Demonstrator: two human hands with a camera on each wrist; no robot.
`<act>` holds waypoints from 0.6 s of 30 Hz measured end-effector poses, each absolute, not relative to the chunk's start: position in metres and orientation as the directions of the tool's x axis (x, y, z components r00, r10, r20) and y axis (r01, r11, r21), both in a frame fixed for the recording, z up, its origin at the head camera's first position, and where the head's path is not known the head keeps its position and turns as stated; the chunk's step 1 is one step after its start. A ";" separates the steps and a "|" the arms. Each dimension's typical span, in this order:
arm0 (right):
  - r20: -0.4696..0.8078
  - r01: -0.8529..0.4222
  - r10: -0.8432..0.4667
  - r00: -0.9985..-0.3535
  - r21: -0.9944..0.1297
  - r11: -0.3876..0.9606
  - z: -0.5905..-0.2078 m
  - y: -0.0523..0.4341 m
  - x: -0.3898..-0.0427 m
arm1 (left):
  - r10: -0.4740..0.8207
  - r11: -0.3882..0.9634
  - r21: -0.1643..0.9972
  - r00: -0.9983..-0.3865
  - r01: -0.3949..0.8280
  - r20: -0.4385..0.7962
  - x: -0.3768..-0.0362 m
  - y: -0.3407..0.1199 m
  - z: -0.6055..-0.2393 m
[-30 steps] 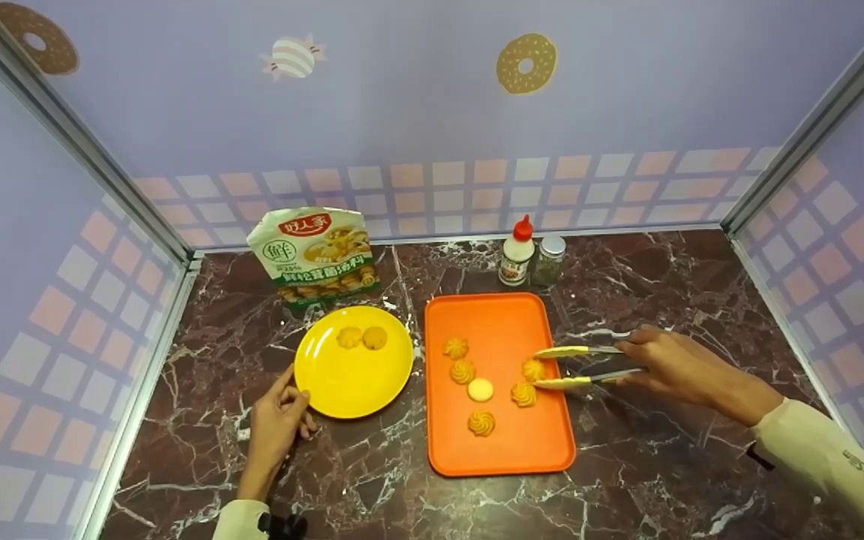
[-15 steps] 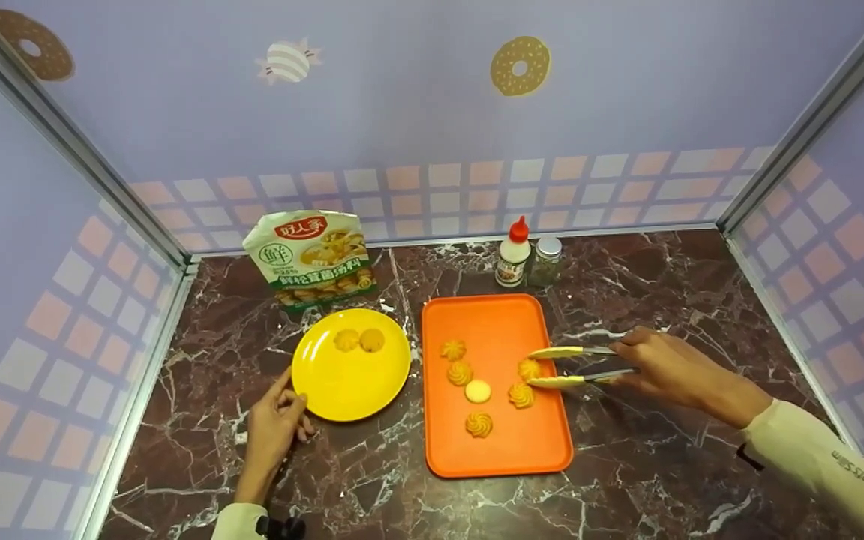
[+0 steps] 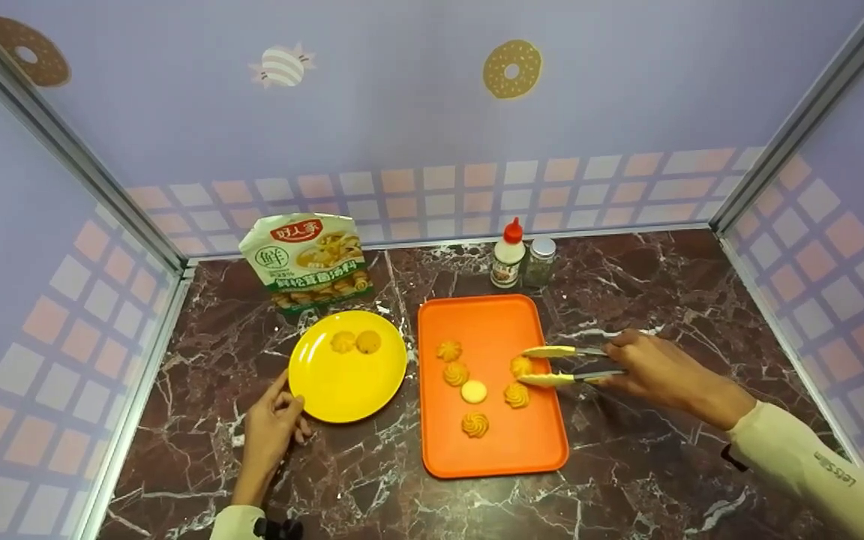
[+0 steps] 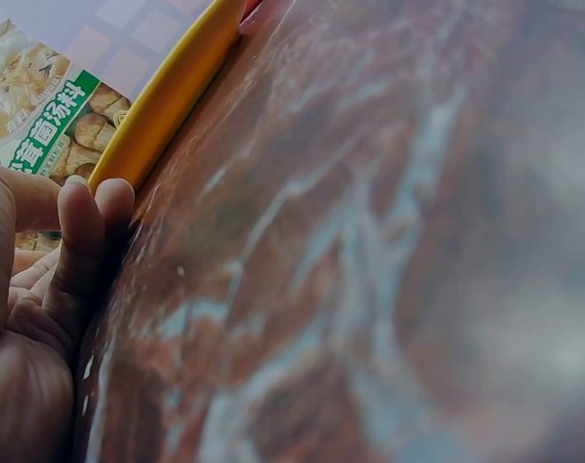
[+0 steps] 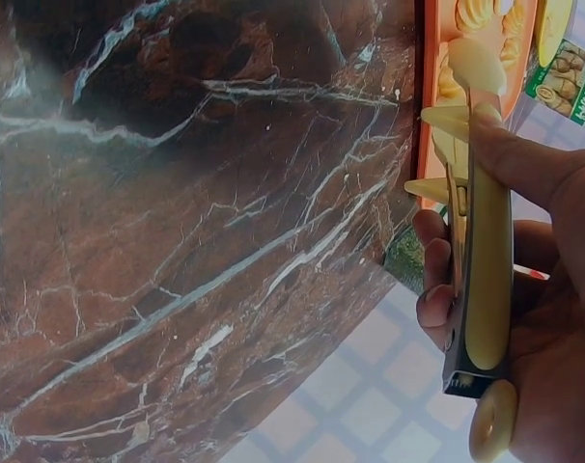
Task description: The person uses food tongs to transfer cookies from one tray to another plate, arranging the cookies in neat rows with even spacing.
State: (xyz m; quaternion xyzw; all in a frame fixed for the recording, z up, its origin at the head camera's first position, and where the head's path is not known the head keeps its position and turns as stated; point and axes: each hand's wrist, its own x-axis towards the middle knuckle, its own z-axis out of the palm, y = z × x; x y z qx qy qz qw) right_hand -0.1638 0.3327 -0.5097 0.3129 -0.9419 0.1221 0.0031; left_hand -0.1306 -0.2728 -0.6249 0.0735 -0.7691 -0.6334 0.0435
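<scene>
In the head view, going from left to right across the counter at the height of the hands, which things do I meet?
left hand → yellow plate → orange tray → tongs → right hand

This is a staged mock kitchen or bakery booth, not a real home. The table [image 3: 664, 285] is dark red-brown marble with white veins, boxed in on three sides by lilac panels [image 3: 402, 112] set in slim metal corner posts [image 3: 72, 157]. Printed doughnuts [image 3: 511, 69] and a striped sweet [image 3: 282, 66] decorate the panels, above a band of pink and white squares. Beyond the hands stand a food packet [image 3: 310, 259], a red-capped squeeze bottle [image 3: 508, 255] and a small shaker jar [image 3: 541, 261]. Piped biscuits [image 3: 475, 424] lie on an orange tray [image 3: 492, 457] and a yellow plate [image 3: 342, 390].
</scene>
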 end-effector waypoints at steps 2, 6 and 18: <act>0.082 -0.583 -0.581 -0.810 -0.231 0.779 -0.511 0.331 -0.163 | -0.171 0.184 0.981 -0.985 -0.060 -0.028 -0.131 -0.272 -0.624; 0.107 -0.583 -0.575 -0.811 -0.221 0.782 -0.515 0.328 -0.162 | -0.168 0.186 0.981 -0.985 -0.061 -0.030 -0.131 -0.274 -0.622; 0.252 -0.633 -0.587 -0.769 -0.173 0.755 -0.529 0.320 -0.159 | -0.170 0.178 0.982 -0.985 -0.063 -0.032 -0.131 -0.273 -0.623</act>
